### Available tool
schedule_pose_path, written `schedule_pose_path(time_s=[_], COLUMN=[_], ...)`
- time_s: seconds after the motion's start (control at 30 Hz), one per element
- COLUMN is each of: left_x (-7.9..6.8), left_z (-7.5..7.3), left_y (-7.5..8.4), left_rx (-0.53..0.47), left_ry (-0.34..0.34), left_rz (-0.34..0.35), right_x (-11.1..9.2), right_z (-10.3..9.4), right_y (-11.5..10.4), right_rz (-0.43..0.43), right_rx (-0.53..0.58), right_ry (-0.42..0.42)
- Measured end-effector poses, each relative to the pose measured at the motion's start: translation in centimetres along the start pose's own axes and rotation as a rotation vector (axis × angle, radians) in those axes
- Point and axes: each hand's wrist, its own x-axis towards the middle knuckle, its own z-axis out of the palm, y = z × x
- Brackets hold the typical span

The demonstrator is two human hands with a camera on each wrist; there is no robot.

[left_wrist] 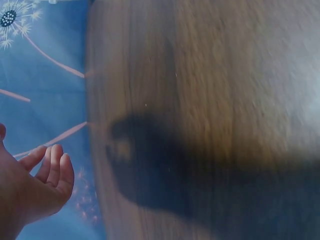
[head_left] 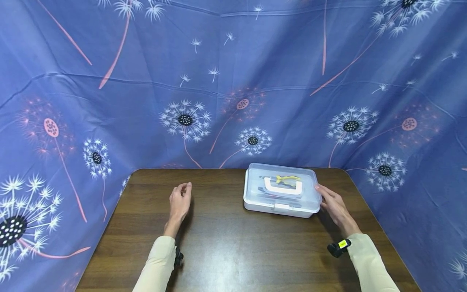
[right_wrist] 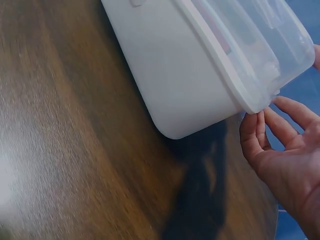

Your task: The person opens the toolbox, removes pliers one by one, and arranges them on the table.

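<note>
A plastic storage box [head_left: 282, 190] with a clear lid, a white folding handle [head_left: 283, 187] and a front latch [head_left: 281, 206] rests toward the back right of the table, its lid down. Through the lid shows a yellow-handled tool [head_left: 288, 179], apparently pliers, beside other items too blurred to name. My right hand [head_left: 333, 205] holds the box's right end, fingertips and thumb at the lid's rim, as the right wrist view also shows. On the left, my left hand [head_left: 180, 202] hovers above the table with loosely bent fingers, holding nothing.
The brown wooden table [head_left: 219, 239] has rounded back corners. Blue dandelion-print cloth [head_left: 219, 81] hangs behind it and at both sides, close to the back edge. Dark wrist devices sit on both sleeves.
</note>
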Motion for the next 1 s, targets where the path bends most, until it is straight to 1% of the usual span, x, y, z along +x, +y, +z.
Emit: schedule_pose_path(time_s=[0.17,0.33,0.43,0.6,0.77,0.83,1.0], left_x=[0.1,-0.2,-0.3,-0.5,-0.6,-0.7,-0.9], left_z=[1.1,1.9,2.5,3.8,4.9,5.3,6.3], left_y=[0.2,0.9,1.1,1.8,2.7,3.1,3.9], left_rx=[-0.025,-0.082,-0.121,-0.198,-0.264,-0.275,-0.261], left_ry=[-0.022,-0.055,-0.092,-0.163,-0.221,-0.246,-0.318], left_rz=[-0.032,-0.085,-0.120,-0.165,-0.209,-0.230,-0.271], right_x=[0.2,0.5,0.5,0.7,0.9,0.9,1.1], right_z=[0.7,1.4,2.0,3.1,4.0,4.4,5.2], right_y=[-0.1,0.0,-0.2,-0.5,-0.6,-0.6,-0.6], right_rz=[-0.003,-0.007,0.008,0.028,0.014,0.006,0.004], right_rx=[0.008,0.021,0.027,0.040,0.051,0.053,0.064], right_ry=[-0.014,-0.045,-0.046,-0.023,-0.042,-0.053,-0.059])
